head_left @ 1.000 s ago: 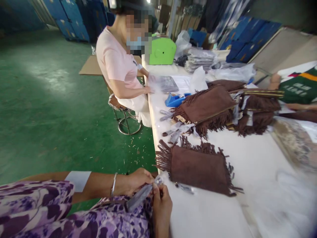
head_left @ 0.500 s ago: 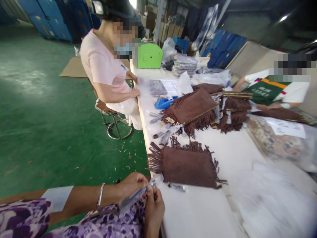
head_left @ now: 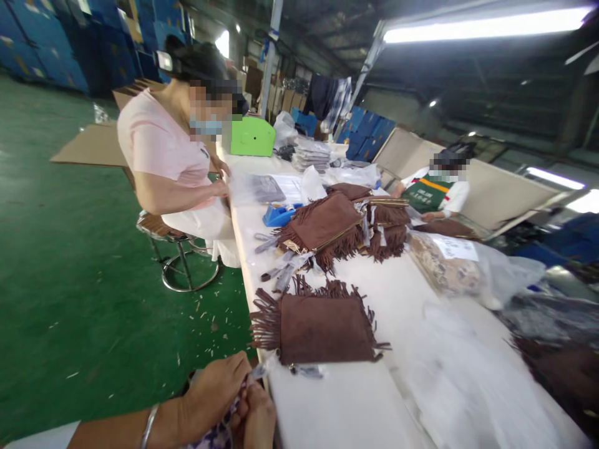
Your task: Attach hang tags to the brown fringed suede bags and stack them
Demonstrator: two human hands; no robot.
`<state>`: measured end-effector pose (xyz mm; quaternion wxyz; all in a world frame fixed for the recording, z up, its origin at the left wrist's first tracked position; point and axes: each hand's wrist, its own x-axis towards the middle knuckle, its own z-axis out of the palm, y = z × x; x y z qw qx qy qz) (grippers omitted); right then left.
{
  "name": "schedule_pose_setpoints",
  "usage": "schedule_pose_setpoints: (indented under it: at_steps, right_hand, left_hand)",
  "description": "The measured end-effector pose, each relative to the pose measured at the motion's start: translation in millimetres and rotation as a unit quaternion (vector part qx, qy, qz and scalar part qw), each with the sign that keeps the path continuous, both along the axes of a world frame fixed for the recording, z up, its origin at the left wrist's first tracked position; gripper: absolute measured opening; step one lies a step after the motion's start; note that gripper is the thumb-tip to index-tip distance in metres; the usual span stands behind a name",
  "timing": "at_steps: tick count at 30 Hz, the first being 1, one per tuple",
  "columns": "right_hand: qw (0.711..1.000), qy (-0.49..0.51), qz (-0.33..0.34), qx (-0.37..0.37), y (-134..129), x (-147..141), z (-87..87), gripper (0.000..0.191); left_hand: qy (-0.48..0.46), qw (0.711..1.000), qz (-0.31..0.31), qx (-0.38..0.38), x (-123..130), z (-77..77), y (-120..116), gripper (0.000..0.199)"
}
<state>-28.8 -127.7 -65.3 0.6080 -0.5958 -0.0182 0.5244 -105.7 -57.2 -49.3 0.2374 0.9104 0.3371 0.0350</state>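
At the table's near left edge, my left hand (head_left: 219, 385), with a silver bangle on its wrist, is closed with its fingertips against my right hand. My right hand (head_left: 258, 413) is also closed, just below and to the right. A bit of clear plastic wrap (head_left: 259, 370) pokes out between the fingertips; the plastic-wrapped strap it belongs to is mostly hidden by the hands. Just beyond them a brown fringed pouch (head_left: 325, 327) lies flat on the white table (head_left: 327, 408). Another small plastic-wrapped piece (head_left: 306, 371) rests along the pouch's near edge.
Several brown fringed bags (head_left: 327, 221) are piled farther along, beside a blue tape dispenser (head_left: 279, 215). A green machine (head_left: 253, 136) stands at the far end. Clear plastic bags (head_left: 468, 380) cover the right side. One co-worker (head_left: 163, 162) sits at left, another (head_left: 433, 190) across.
The view has tilted up and swung right, so things sit farther left in it. My hands have drawn closer together, and the wrapped strap that showed between them is now mostly covered.
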Motion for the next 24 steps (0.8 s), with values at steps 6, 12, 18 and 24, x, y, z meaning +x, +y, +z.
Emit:
schedule_pose_setpoints:
  at_steps: [6, 12, 18, 24]
  right_hand:
    - [0.999, 0.003, 0.053, 0.011, -1.4, 8.5, 9.5, 0.037]
    - [0.880, -0.424, 0.213, -0.026, -21.7, 14.5, 5.2, 0.043]
    - [0.852, -0.482, 0.188, -0.073, -42.1, 70.7, 8.9, 0.042]
    - [0.949, -0.268, -0.040, -0.161, -37.6, 185.4, 28.8, 0.080]
  left_hand:
    - [-0.032, 0.992, 0.041, -0.114, -4.1, 12.5, 10.3, 0.017]
    - [-0.093, 0.958, 0.131, -0.237, -4.2, 6.6, 16.9, 0.014]
    - [-0.153, 0.839, 0.191, -0.487, -2.2, 1.9, 22.0, 0.029]
    - [-0.096, 0.898, 0.159, -0.399, -5.5, 1.7, 48.8, 0.039]
